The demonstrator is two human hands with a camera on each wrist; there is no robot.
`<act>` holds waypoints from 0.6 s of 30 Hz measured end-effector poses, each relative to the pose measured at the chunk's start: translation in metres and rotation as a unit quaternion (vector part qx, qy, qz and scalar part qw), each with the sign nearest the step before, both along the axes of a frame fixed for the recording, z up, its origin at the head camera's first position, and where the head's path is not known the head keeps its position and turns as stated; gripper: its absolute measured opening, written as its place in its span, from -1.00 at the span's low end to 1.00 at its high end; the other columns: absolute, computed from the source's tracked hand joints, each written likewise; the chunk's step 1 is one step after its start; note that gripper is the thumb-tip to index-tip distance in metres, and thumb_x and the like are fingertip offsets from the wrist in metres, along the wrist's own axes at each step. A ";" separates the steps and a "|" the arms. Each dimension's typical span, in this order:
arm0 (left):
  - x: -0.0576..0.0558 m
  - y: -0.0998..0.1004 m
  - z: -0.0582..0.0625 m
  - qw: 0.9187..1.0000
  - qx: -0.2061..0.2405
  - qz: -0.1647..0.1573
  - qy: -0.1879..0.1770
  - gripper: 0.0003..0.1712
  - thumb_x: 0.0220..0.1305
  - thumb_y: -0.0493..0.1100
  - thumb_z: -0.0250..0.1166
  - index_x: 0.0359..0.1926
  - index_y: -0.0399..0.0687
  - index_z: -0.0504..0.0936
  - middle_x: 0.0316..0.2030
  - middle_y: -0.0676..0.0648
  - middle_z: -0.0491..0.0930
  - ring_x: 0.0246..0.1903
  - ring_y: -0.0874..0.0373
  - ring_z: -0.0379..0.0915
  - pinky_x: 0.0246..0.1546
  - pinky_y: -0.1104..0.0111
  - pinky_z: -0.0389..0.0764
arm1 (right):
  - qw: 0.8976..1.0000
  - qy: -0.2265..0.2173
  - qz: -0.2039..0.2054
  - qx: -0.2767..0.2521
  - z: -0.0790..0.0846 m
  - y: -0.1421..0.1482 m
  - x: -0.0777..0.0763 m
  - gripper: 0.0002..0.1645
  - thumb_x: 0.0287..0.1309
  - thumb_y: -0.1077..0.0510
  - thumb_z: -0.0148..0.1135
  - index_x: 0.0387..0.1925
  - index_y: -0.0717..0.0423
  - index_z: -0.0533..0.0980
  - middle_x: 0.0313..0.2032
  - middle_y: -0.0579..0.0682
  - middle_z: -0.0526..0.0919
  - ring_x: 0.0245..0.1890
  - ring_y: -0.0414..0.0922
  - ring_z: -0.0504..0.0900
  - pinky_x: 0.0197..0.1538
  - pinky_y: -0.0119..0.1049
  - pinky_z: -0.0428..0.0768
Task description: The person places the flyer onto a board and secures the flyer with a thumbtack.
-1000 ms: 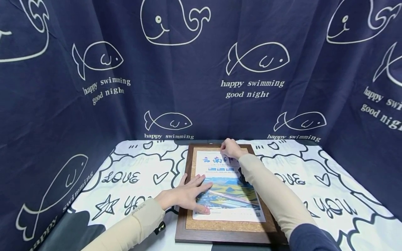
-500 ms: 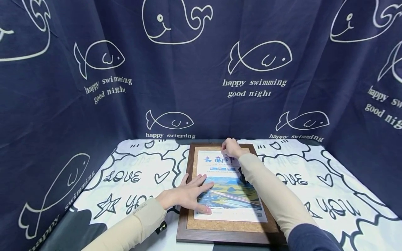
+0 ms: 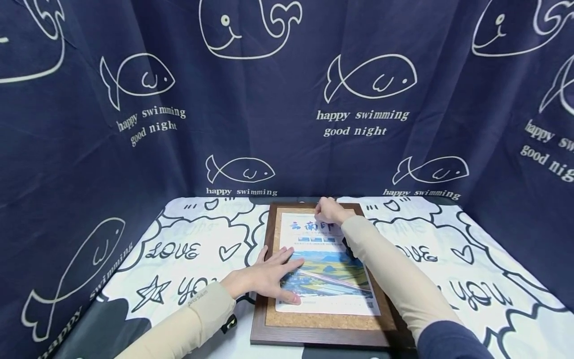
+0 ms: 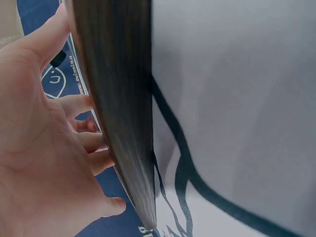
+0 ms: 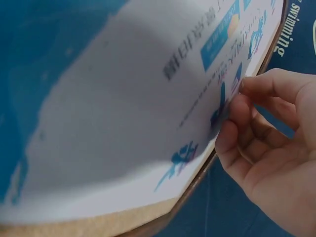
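A poster [image 3: 329,271] with blue lettering and a landscape picture lies on a cork board [image 3: 323,321] with a dark brown wooden frame [image 3: 314,335]. My left hand [image 3: 265,277] rests flat with spread fingers over the poster's lower left and the board's left side. In the left wrist view its fingers reach past the frame's edge. At the poster's top, my right hand [image 3: 331,211] has curled fingers. In the right wrist view, the right hand's fingertips [image 5: 228,136] pinch together right at the paper; what sits between them is hidden.
The board lies on a white cloth [image 3: 179,249] with black drawings and lettering, over the table. A dark blue curtain [image 3: 287,109] with fish and whale drawings hangs behind and at both sides, close to the board's far edge.
Both hands keep their places on the poster and board. Only the head view has shifted slightly.
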State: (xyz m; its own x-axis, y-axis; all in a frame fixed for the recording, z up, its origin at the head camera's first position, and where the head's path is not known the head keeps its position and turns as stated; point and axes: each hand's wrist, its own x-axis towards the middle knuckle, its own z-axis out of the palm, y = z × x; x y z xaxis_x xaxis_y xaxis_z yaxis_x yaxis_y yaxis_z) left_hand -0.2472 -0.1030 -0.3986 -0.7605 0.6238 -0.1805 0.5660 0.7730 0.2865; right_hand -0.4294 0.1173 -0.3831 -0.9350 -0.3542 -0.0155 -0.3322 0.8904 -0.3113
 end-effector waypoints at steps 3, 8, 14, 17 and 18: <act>-0.002 -0.001 -0.001 1.000 -0.001 0.001 0.005 0.10 0.05 0.51 0.20 0.51 0.26 0.02 0.55 -0.11 -0.19 0.54 -0.03 -0.28 0.41 -0.24 -0.41 | 0.999 -0.021 0.015 0.036 0.007 0.000 0.005 -0.75 0.24 0.23 0.11 -0.21 0.11 0.70 -0.11 0.05 0.70 -0.17 -0.05 0.56 -0.05 -0.22 0.53; -0.005 -0.006 -0.004 1.000 0.011 0.005 0.010 0.07 0.04 0.51 0.21 0.50 0.26 0.07 0.54 -0.12 -0.16 0.54 -0.05 -0.27 0.42 -0.22 -0.37 | 0.996 -0.008 0.064 0.060 0.014 -0.002 0.020 -0.62 0.30 0.26 0.05 0.10 0.21 0.57 0.16 0.16 0.59 0.17 0.09 0.53 0.25 -0.02 0.47; -0.011 -0.011 -0.008 0.998 0.053 0.004 0.043 -0.04 0.17 0.48 0.10 0.49 0.25 0.09 0.53 -0.15 -0.11 0.53 -0.11 -0.24 0.42 -0.25 -0.27 | 0.988 0.097 0.121 0.025 0.026 0.006 0.046 -0.67 0.33 0.24 0.05 0.03 0.28 0.58 -0.03 0.20 0.68 -0.30 0.06 0.67 -0.17 -0.12 0.62; -0.020 -0.016 -0.001 0.993 0.079 0.025 0.088 -0.16 0.31 0.43 -0.03 0.50 0.27 0.05 0.53 -0.13 -0.12 0.53 -0.09 -0.23 0.42 -0.24 -0.24 | 0.977 0.166 0.134 0.014 0.039 0.014 0.060 -0.60 0.36 0.14 0.07 0.14 0.22 0.52 -0.07 0.17 0.68 -0.19 0.03 0.66 -0.09 -0.09 0.61; -0.023 -0.019 0.002 0.990 0.087 0.033 0.107 -0.20 0.36 0.40 -0.08 0.51 0.28 0.03 0.53 -0.13 -0.12 0.53 -0.09 -0.24 0.42 -0.24 -0.23 | 0.972 0.190 0.137 0.010 0.045 0.017 0.065 -0.59 0.36 0.12 0.09 0.15 0.21 0.52 -0.03 0.16 0.67 -0.12 0.03 0.65 -0.03 -0.08 0.61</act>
State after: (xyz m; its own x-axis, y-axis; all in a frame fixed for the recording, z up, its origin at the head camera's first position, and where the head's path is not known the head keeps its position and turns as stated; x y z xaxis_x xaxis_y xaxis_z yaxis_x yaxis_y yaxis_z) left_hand -0.2705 -0.1217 -0.3963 -0.8100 0.5786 0.0958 0.5779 0.7598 0.2978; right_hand -0.3648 0.1347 -0.3386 -0.7450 -0.5939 0.3039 -0.6455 0.7568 -0.1035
